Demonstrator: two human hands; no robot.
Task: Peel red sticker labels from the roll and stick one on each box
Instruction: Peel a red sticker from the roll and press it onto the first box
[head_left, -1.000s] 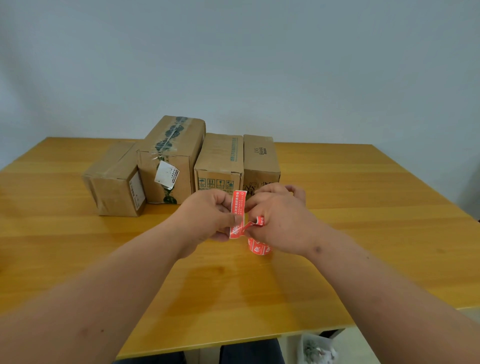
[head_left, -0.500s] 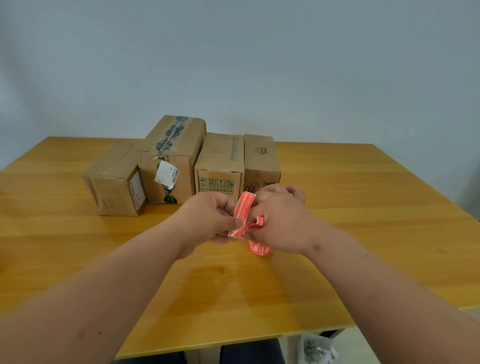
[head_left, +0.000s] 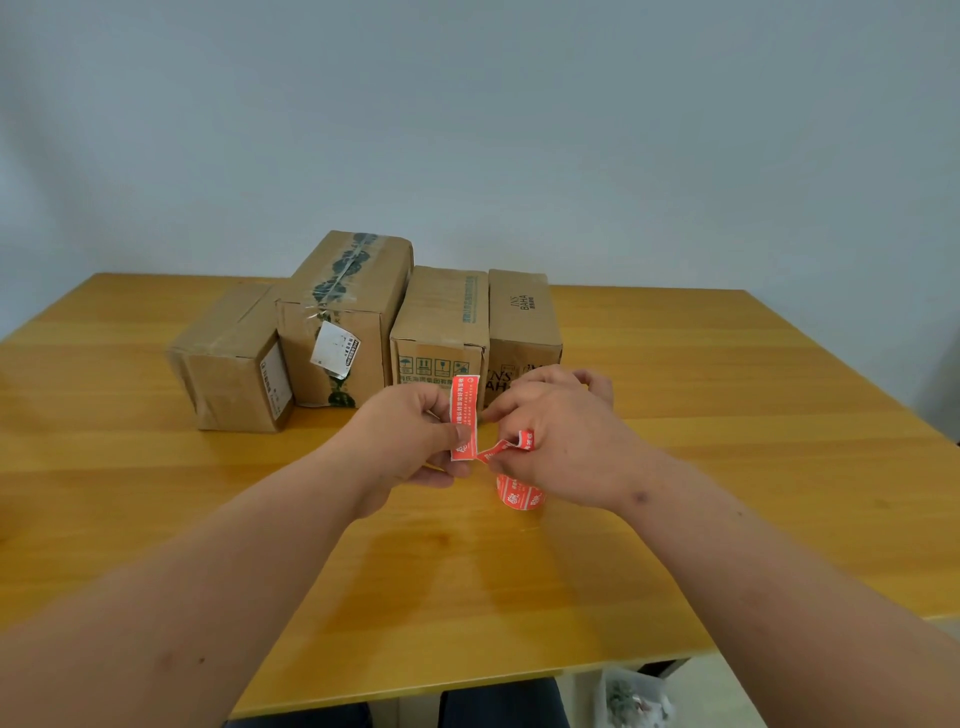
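Red sticker label (head_left: 464, 417) stands upright btwn the two hands, above the desk (head_left: 727, 415) & just in front of the 4 cardboard boxes (head_left: 441, 317). Left hand (head_left: 410, 441) pinches its lower end, fingers curled on it, prob. to keep the sticky side off skin & ready to carry to a box. Right hand (head_left: 561, 436) grips the label roll (head_left: 519, 496), mostly hidden under the palm, w/ a loose red strip (head_left: 506, 446) running from its fingers to the label's bottom corner; it anchors the roll so the pull peels cleanly. No box shows a red label yet. Vs 0.5 s ago: label has gone from tilted to near vertical, hands sit wider apart, strip drawn out longer; roll & boxes same spot.
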